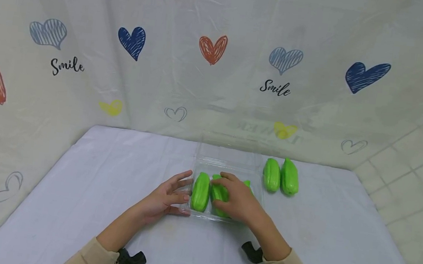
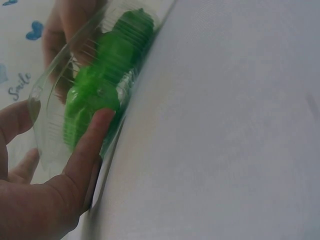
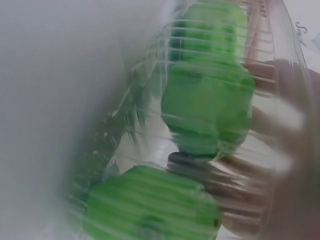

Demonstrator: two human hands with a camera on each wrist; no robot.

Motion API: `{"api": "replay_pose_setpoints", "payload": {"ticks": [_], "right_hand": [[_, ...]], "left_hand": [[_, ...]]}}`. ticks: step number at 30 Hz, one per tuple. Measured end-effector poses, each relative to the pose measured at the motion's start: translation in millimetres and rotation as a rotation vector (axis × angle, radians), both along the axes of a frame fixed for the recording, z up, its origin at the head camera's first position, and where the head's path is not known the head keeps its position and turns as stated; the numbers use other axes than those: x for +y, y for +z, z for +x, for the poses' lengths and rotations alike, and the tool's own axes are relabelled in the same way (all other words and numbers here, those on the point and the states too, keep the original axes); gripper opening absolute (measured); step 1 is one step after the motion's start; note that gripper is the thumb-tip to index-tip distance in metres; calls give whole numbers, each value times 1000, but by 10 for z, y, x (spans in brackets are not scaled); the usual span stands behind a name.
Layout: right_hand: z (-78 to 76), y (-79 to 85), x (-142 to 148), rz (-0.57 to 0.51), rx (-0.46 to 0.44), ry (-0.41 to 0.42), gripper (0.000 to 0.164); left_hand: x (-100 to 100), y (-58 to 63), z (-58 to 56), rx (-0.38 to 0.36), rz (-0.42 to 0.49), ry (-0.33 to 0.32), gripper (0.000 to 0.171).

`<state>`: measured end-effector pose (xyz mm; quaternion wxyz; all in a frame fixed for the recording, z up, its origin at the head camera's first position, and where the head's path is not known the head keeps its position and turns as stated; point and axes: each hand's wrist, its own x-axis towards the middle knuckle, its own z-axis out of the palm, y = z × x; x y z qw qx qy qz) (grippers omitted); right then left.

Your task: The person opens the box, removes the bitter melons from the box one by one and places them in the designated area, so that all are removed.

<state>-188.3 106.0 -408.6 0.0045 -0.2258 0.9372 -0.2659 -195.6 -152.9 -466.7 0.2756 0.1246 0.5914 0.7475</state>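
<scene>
A clear plastic clamshell box (image 1: 227, 164) stands with its lid raised at the back. Inside, side by side, are bright green, ridged, elongated toy vegetables: a left one (image 1: 200, 192), a middle one (image 1: 220, 195), and a right one (image 1: 247, 183) mostly covered by my right hand. My left hand (image 1: 166, 198) rests at the box's left front corner, its fingers extended and spread along the wall, as the left wrist view (image 2: 45, 200) also shows. From above, my right hand (image 1: 239, 199) reaches into the box, thumb and fingers curled around the middle green toy vegetable (image 3: 207, 107).
Two more green toy vegetables (image 1: 272, 175) lie on the table to the right of the box, near the back edge. A white cloth covers the table (image 1: 114, 173). Behind it hangs a pale curtain (image 1: 163, 71) printed with hearts.
</scene>
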Motion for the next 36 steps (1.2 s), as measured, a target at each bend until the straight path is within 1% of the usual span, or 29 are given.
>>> {"api": "replay_pose_setpoints", "payload": {"ticks": [13, 24, 32, 36], "right_hand": [[-1, 55, 100, -88, -7, -4, 48], [-25, 156, 245, -184, -45, -9, 48], [-44, 179, 335, -236, -72, -2, 49], [-48, 189, 389, -259, -76, -12, 49]], "left_hand": [[-4, 26, 16, 5, -6, 5, 77], [3, 18, 9, 9, -4, 5, 78], [1, 17, 10, 8, -2, 11, 79], [4, 26, 13, 6, -5, 9, 79]]}}
